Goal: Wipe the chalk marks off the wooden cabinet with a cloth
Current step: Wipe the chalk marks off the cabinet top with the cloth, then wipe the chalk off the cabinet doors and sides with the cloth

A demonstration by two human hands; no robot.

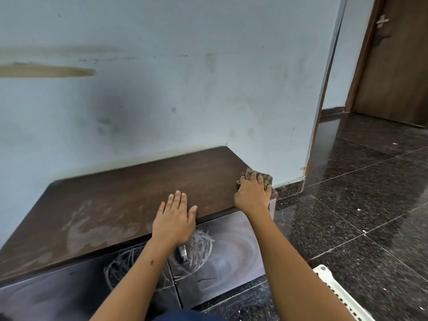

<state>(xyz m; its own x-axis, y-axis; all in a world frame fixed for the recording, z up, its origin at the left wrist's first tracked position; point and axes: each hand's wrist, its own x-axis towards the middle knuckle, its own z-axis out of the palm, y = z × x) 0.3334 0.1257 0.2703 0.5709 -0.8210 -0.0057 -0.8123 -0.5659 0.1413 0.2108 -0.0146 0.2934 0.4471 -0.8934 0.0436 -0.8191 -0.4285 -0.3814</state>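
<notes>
A low dark wooden cabinet stands against the pale wall. White chalk smears cover the left part of its top. Chalk scribbles mark its two front doors around a metal knob. My right hand presses a brown checked cloth onto the top's far right corner, fingers curled over it. My left hand lies flat on the top's front edge, fingers straight, holding nothing.
Dark polished granite floor spreads to the right of the cabinet. A white slatted object lies on the floor at lower right. A brown door stands beyond the wall corner at upper right.
</notes>
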